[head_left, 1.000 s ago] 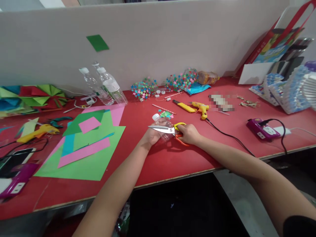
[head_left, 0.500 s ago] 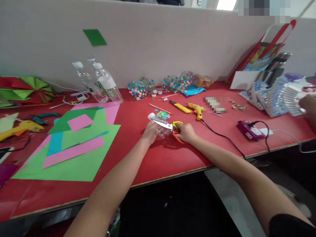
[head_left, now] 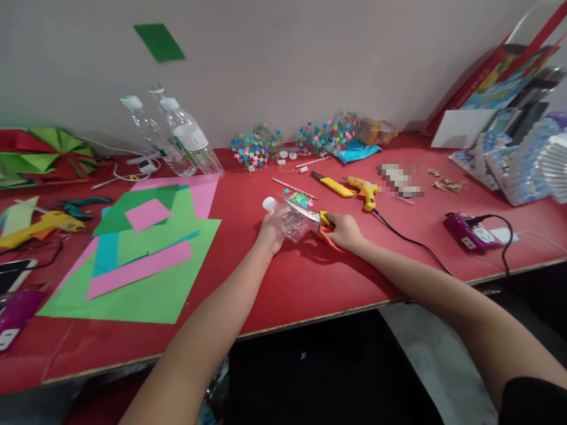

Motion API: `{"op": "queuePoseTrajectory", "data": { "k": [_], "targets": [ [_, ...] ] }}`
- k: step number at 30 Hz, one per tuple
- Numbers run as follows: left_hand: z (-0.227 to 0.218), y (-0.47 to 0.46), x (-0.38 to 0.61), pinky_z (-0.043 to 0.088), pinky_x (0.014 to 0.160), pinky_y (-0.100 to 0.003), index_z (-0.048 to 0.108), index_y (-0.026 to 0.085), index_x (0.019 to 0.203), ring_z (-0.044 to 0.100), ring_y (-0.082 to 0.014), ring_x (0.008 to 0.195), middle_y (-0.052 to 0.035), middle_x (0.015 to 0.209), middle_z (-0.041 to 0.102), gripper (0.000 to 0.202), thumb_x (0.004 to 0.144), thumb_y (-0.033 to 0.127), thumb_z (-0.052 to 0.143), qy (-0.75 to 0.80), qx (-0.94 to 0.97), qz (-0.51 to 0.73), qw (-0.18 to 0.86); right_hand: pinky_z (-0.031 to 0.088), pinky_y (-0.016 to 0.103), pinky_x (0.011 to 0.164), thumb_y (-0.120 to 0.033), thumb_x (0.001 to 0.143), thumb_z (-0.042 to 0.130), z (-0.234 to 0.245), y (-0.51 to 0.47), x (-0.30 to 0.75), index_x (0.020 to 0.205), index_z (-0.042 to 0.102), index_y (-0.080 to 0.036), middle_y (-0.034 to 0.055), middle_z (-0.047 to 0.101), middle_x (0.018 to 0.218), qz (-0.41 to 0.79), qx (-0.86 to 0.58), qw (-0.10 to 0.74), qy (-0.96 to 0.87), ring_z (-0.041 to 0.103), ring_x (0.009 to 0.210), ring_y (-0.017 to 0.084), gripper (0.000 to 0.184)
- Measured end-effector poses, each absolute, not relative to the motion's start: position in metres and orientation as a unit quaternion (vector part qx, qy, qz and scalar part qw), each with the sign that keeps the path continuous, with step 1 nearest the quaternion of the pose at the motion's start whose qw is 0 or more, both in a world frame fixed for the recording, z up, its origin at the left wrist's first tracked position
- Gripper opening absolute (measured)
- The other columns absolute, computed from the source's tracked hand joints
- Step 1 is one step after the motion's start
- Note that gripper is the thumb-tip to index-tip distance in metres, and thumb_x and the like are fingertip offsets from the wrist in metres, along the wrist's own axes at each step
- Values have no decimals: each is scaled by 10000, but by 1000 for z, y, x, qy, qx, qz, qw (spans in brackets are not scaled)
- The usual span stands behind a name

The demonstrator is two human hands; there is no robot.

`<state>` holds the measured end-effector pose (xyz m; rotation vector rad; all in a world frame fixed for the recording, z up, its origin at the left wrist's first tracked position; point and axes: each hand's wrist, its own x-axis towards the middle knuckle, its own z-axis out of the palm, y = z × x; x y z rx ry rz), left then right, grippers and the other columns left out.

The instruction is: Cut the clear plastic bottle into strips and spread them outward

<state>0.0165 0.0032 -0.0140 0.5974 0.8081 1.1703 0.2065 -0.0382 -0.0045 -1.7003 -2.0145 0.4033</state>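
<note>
The left hand [head_left: 271, 227] lies low on the red bench [head_left: 310, 283] with its fingers [head_left: 278, 217] wrapped round a small bottle [head_left: 292, 221] of clear plastic, which is tipped on its side with the white cap pointing up and left, away from the person. Held this way the round body seems pinned against the bench so it cannot roll, and its flank is turned toward the other hand. The right hand [head_left: 343, 231] is clenched through the yellow and orange handles of the scissors [head_left: 305, 211], whose steel blades slant up and left from the handles and rest across the top of the small bottle, touching it or very nearly. Whether the blades are parted cannot be told from here. The small bottle therefore sits between the two hands, inside the left grasp and just beside the right knuckles. A little scatter of paper stars [head_left: 301, 199] lies right behind it. Farther back are a yellow utility knife [head_left: 332, 184] and a yellow glue gun [head_left: 365, 190] with its black cord trailing off the bench edge. Sheets of green, pink and blue paper [head_left: 133, 260] overlap well off to the left, with taller water bottles [head_left: 186, 141] standing against the wall behind them
</note>
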Motion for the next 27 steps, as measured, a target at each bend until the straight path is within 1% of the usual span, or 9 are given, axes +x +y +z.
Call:
{"op": "queuePoseTrajectory", "data": {
  "k": [4, 7, 9, 11, 14, 16, 20, 23, 27],
  "targets": [
    [-14, 7, 11, 535, 668, -268, 654, 122, 773, 677, -151, 647, -46, 709, 716, 140, 680, 222, 684, 354, 292, 495, 738, 224, 234, 503, -610, 749, 487, 3, -27, 204, 614, 475, -187, -38, 406, 549, 192, -614, 256, -721, 310, 536, 95, 444],
    [-13, 6, 5, 549, 721, -301, 666, 129, 807, 700, -173, 703, -59, 747, 729, 135, 726, 237, 670, 350, 306, 455, 760, 231, 226, 496, -657, 739, 471, 6, -27, 206, 605, 427, -195, -47, 362, 551, 220, -600, 268, -721, 298, 546, 92, 482],
    [-12, 3, 0, 552, 755, -317, 669, 147, 828, 713, -190, 763, -61, 782, 737, 142, 751, 266, 668, 338, 313, 450, 765, 250, 219, 501, -652, 727, 504, 7, -32, 210, 616, 436, -193, -54, 353, 550, 241, -586, 264, -727, 303, 544, 90, 476],
    [-10, -1, -5, 553, 771, -311, 666, 154, 809, 712, -179, 763, -49, 775, 737, 130, 756, 273, 667, 337, 309, 486, 745, 261, 213, 502, -626, 736, 527, 9, -39, 214, 631, 470, -187, -55, 363, 554, 267, -570, 250, -735, 322, 540, 89, 455],
    [-5, -4, -12, 560, 779, -321, 674, 141, 822, 714, -188, 771, -52, 781, 740, 144, 750, 265, 670, 328, 323, 528, 714, 260, 219, 508, -593, 761, 545, 15, -50, 216, 723, 558, -179, -43, 433, 597, 288, -558, 205, -751, 345, 540, 94, 416],
    [-1, -1, -17, 564, 724, -305, 668, 148, 788, 707, -174, 706, -34, 729, 732, 120, 731, 253, 680, 336, 298, 570, 688, 254, 226, 510, -589, 752, 574, 21, -55, 216, 773, 570, -187, -54, 424, 582, 268, -567, 178, -759, 322, 516, 93, 402],
    [-2, 6, -24, 561, 730, -274, 658, 153, 775, 710, -166, 749, -25, 727, 731, 115, 721, 252, 678, 341, 276, 622, 649, 248, 233, 511, -614, 787, 541, 31, -60, 216, 724, 532, -192, -51, 412, 586, 299, -546, 137, -770, 305, 533, 96, 428],
    [-7, 9, -25, 568, 752, -302, 652, 176, 788, 713, -178, 773, -15, 750, 732, 147, 722, 302, 688, 338, 280, 619, 652, 243, 239, 515, -610, 803, 553, 37, -61, 221, 679, 463, -201, -57, 363, 591, 302, -531, 93, -786, 284, 555, 99, 437],
    [-13, 12, -26, 569, 758, -320, 643, 192, 774, 708, -171, 744, -13, 741, 727, 146, 719, 316, 694, 338, 272, 637, 637, 262, 243, 526, -588, 836, 553, 41, -63, 226, 665, 422, -205, -59, 333, 610, 370, -497, 27, -785, 283, 568, 99, 439]
  ]
}}
